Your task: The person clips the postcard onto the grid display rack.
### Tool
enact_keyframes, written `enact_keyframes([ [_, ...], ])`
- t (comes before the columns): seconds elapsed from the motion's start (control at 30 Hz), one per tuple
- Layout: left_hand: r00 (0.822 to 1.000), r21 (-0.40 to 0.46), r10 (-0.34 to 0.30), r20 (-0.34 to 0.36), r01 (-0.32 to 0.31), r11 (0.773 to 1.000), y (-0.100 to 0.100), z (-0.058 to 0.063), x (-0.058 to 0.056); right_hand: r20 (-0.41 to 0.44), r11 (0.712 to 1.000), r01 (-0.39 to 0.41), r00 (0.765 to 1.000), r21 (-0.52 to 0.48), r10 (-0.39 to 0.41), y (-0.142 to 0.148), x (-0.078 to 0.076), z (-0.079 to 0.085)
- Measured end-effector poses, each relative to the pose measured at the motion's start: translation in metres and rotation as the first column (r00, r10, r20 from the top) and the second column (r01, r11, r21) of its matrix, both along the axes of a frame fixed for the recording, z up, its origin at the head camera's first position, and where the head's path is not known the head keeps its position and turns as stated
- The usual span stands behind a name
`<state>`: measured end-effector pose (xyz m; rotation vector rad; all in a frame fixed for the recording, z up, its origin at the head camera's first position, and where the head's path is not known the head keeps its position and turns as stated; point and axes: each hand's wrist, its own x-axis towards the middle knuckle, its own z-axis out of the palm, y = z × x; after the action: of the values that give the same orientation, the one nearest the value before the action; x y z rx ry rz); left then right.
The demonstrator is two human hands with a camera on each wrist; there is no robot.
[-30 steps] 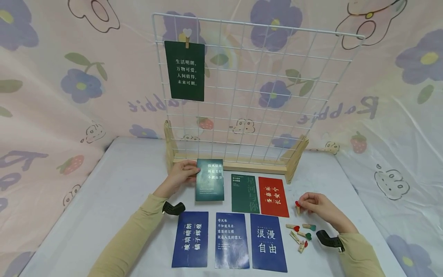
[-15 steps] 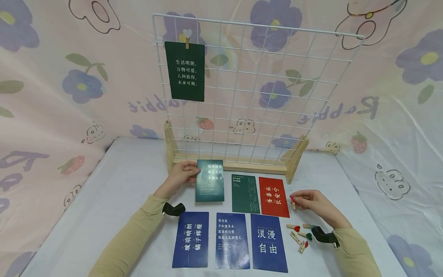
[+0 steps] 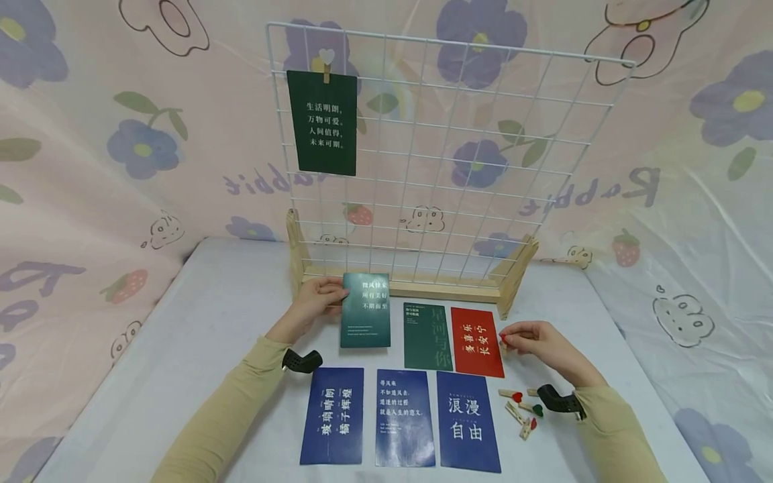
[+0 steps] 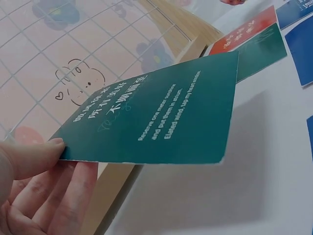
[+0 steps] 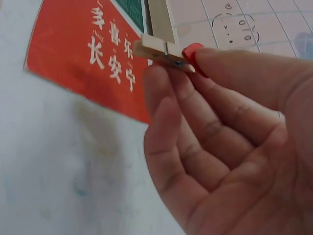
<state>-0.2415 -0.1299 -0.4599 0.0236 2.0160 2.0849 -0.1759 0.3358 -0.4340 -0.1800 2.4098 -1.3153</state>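
Observation:
My left hand (image 3: 311,307) pinches the left edge of a teal-green card (image 3: 366,315) between thumb and fingers. In the left wrist view the card (image 4: 161,117) is raised off the table and casts a shadow. A small wooden clothespin (image 5: 164,50) with a red heart is pinched by my right hand (image 3: 543,345), beside the right edge of a red card (image 3: 477,341). Behind the cards stands a white wire grid (image 3: 435,161), where a dark green card (image 3: 323,124) hangs at the upper left from a clothespin with a white heart (image 3: 327,64).
On the table lie another green card (image 3: 426,337) and, in the front row, three blue cards (image 3: 332,416). Several heart clothespins (image 3: 521,410) lie loose near my right wrist. Wooden feet (image 3: 516,275) carry the grid, with a patterned cloth (image 3: 694,255) around.
My right hand has moved left and slightly away from me with the clothespin, up to the red card's edge. The left hand and its card have risen only slightly.

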Motion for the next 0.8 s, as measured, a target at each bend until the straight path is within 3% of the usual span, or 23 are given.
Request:
enact_keyframes([
  [0.23, 1.0, -0.004, 0.006, 0.013, -0.006, 1.0, 0.0, 0.006, 0.001, -0.021, 0.999, -0.039, 0.999, 0.032, 0.04, -0.013, -0.007, 0.003],
  [0.8, 0.999, -0.014, 0.021, -0.037, -0.021, 1.0, 0.007, 0.024, -0.002, -0.169, 0.997, -0.075, 0.983, 0.019, 0.077, -0.054, -0.026, 0.011],
])
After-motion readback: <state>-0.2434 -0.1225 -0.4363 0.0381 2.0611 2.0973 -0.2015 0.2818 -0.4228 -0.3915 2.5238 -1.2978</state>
